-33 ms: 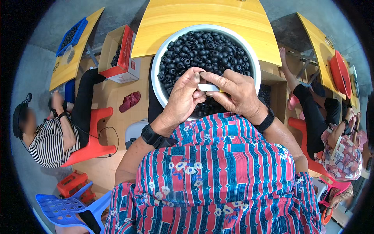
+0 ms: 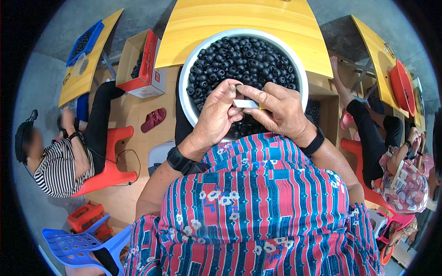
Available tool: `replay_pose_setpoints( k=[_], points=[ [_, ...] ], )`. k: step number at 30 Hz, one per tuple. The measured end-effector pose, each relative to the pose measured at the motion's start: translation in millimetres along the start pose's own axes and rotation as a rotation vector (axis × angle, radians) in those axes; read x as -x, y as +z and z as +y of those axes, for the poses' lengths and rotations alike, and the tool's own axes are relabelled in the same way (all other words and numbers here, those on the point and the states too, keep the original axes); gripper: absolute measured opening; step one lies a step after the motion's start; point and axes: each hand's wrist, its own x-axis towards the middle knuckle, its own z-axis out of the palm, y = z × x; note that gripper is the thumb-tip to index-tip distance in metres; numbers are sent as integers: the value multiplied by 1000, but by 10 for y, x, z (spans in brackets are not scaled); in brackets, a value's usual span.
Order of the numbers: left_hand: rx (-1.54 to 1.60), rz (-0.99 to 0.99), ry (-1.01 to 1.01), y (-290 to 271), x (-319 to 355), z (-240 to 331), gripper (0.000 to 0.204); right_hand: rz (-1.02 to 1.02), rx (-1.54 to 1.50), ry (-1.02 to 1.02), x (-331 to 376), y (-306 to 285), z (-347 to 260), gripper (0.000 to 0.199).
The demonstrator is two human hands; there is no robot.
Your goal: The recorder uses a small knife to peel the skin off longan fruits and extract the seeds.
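Head: right hand (image 2: pixel 284 106), grip pinched around white strip (image 2: pixel 246 103).

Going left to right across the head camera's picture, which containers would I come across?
Blue tray → open red-and-white box → large pale bowl → red basin.

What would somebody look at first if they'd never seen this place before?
Probably the big pale round bowl in the upper middle, full of small, shiny black round pieces, at the near edge of the yellow table. Just over its near side, the left hand and right hand meet around a small pale flat strip. Below them, the bright red-and-blue patterned clothing fills the lower middle.
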Motion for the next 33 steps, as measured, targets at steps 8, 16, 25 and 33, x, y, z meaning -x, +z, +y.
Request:
replay_pose_setpoints(
  k=[8, 16, 25, 33],
  points=[
    [-5, -15, -6, -15, 16, -17, 17, 24, -26, 44, -14, -1, -10, 47],
    [-5, -68, -13, -52, 3, -24, 21, 11, -67, 57, -13, -2, -15, 48],
    [-50, -11, 36, -4, 16, -23, 24, 24, -65, -50, 10, -16, -3, 44],
    [-176, -56, 76, 24, 39, 14, 27, 29, -62, 26, 17, -43, -15, 23]
  ],
)
